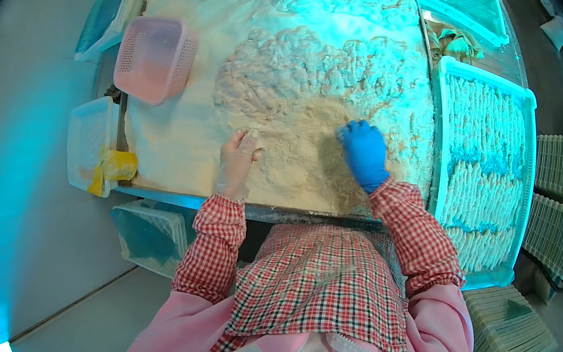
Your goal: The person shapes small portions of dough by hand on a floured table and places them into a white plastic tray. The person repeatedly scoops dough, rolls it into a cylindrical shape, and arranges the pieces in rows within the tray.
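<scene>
A broad heap of flour-coated pieces (pixel 268 66) lies on the flour-covered table (pixel 169 153) before me. My left hand (pixel 236 164), in a thin translucent glove, is at the heap's near left edge. Its fingers are pinched together; what they hold, if anything, is too small to make out. Over the loose flour (pixel 300 168) on the right is my right hand (pixel 363 155) in a blue glove, its fingers curled in. Whatever may be inside them is hidden. Beside the table on the right, a light-blue tray (pixel 529 167) carries rows of white-coated strips (pixel 486 126).
A pink perforated basket (pixel 146 60) sits on the table's left side. A white tray (pixel 93 135) with a yellow cloth (pixel 117 166) is at the left edge. Stacked trays (pixel 507 334) stand at the lower right, and another tray (pixel 463 7) lies at the far right.
</scene>
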The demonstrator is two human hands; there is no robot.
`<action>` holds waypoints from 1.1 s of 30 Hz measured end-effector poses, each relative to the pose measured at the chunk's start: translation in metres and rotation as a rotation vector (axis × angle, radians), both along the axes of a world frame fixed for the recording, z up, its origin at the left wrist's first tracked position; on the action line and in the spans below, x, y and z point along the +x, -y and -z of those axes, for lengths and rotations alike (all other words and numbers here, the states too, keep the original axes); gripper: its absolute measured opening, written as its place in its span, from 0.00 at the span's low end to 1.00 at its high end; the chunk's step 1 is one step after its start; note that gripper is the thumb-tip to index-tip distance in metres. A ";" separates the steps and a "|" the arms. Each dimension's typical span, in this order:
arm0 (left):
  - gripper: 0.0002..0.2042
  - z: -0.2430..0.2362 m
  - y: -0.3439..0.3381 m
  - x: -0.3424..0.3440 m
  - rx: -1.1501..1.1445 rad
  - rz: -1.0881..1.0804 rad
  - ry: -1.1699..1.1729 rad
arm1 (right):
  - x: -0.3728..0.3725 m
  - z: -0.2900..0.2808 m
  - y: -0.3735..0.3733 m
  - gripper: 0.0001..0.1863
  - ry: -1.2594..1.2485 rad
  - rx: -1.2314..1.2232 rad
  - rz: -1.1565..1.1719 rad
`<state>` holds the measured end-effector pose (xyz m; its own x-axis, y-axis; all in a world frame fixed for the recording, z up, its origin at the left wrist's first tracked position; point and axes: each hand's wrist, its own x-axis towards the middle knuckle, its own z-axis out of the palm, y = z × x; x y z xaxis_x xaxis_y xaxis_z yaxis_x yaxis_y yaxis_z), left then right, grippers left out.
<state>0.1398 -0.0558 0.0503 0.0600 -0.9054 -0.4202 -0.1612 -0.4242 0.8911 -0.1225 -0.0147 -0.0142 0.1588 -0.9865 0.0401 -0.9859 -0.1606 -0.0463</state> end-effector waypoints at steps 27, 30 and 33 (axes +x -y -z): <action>0.15 -0.025 -0.002 -0.045 0.078 0.593 -0.035 | -0.034 -0.029 -0.004 0.15 1.512 0.360 0.321; 0.14 -0.032 -0.008 -0.053 0.077 0.529 -0.081 | -0.033 -0.035 -0.008 0.16 1.819 0.390 0.361; 0.16 -0.012 -0.010 -0.046 -0.128 0.551 0.124 | -0.034 -0.045 -0.010 0.17 2.125 0.359 0.446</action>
<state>0.0939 -0.0461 0.0625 -0.3925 -0.8603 -0.3253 -0.4344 -0.1384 0.8900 -0.1567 -0.0047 0.0305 -0.0346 -0.9390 -0.3423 0.5913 0.2569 -0.7645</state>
